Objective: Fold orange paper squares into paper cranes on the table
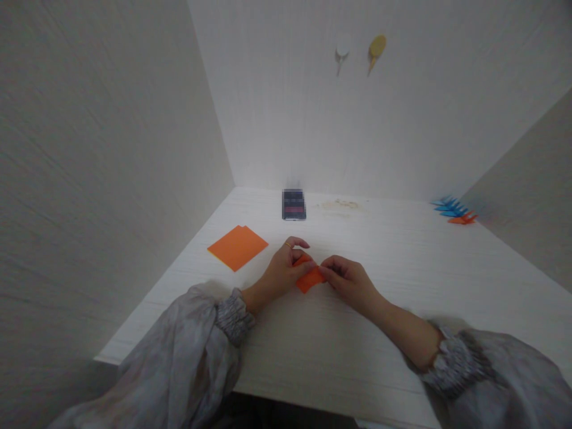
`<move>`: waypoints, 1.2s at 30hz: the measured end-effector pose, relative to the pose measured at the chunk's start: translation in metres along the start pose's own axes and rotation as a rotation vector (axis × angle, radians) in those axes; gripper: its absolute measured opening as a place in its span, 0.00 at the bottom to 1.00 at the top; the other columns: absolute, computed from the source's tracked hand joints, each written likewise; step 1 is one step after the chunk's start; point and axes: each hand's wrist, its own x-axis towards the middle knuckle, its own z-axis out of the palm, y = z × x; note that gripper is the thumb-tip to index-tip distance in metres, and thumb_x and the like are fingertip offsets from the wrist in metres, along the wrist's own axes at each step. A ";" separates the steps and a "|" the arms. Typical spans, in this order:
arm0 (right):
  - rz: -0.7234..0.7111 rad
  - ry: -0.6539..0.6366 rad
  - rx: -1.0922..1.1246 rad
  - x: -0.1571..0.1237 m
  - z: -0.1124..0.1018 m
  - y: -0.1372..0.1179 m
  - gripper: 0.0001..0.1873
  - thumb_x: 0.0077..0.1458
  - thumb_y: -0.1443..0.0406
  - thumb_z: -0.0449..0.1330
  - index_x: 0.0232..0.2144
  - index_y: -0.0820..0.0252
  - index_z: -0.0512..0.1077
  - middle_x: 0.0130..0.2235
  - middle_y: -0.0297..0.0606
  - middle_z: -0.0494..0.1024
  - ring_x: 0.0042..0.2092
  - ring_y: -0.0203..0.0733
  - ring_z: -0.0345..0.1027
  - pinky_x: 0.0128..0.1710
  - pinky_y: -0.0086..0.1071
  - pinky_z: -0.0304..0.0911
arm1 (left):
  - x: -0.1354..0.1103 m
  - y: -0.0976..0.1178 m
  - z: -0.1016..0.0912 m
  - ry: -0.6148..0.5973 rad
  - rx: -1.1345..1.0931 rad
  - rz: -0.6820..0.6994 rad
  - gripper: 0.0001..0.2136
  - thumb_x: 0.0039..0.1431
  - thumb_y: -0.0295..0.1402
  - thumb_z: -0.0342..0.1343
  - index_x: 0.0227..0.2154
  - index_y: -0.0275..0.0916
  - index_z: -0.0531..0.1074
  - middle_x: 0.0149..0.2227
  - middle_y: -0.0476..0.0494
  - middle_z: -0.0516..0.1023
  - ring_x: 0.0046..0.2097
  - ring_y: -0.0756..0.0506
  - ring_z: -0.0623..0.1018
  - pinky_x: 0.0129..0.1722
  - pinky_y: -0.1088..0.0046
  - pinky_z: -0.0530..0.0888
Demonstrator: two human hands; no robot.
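Between my two hands is a small folded piece of orange paper [307, 282], held just over the white table. My left hand [285, 266] is closed on its left side, thumb across the front; a ring shows on one finger. With thumb and fingertips, my right hand [349, 277] pinches the paper's right corner. Parts of the folds are hidden behind my fingers. To the left of my left hand lie flat square sheets of orange paper [238, 248], slightly fanned, with a thin yellow edge showing.
A phone [294, 205] lies near the back wall. Several blue folded paper figures [450, 207] and an orange one [463, 219] stand in a row at the back right. White and yellow hooks [377, 47] are on the wall. The white table [393, 238] has a stained patch at the back.
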 end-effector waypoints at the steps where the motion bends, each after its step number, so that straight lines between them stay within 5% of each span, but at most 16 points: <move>1: 0.022 0.003 0.012 0.000 0.001 0.000 0.09 0.48 0.61 0.54 0.23 0.61 0.66 0.18 0.29 0.64 0.19 0.29 0.53 0.18 0.25 0.48 | 0.000 0.000 0.000 0.006 -0.020 0.001 0.15 0.48 0.31 0.54 0.37 0.39 0.56 0.24 0.52 0.70 0.25 0.53 0.70 0.25 0.79 0.65; 20: 0.068 0.143 0.211 0.010 -0.013 0.019 0.12 0.46 0.58 0.54 0.18 0.59 0.61 0.16 0.28 0.62 0.18 0.30 0.52 0.17 0.25 0.47 | 0.005 -0.011 -0.015 0.144 0.200 -0.010 0.15 0.46 0.32 0.56 0.35 0.39 0.56 0.25 0.51 0.72 0.27 0.52 0.71 0.26 0.78 0.66; 28: -0.007 -0.080 -0.140 0.004 -0.005 0.001 0.10 0.49 0.61 0.52 0.22 0.61 0.66 0.20 0.31 0.66 0.22 0.31 0.55 0.20 0.25 0.50 | 0.003 -0.007 -0.005 0.048 0.156 -0.025 0.17 0.45 0.33 0.57 0.37 0.38 0.57 0.24 0.52 0.71 0.25 0.52 0.71 0.25 0.79 0.65; 36: -0.015 0.027 -0.120 0.003 -0.005 0.007 0.09 0.48 0.62 0.52 0.21 0.61 0.66 0.19 0.31 0.66 0.21 0.31 0.56 0.20 0.25 0.50 | 0.002 -0.002 -0.004 0.078 -0.005 -0.092 0.21 0.42 0.33 0.60 0.39 0.38 0.57 0.21 0.54 0.70 0.23 0.53 0.70 0.23 0.80 0.64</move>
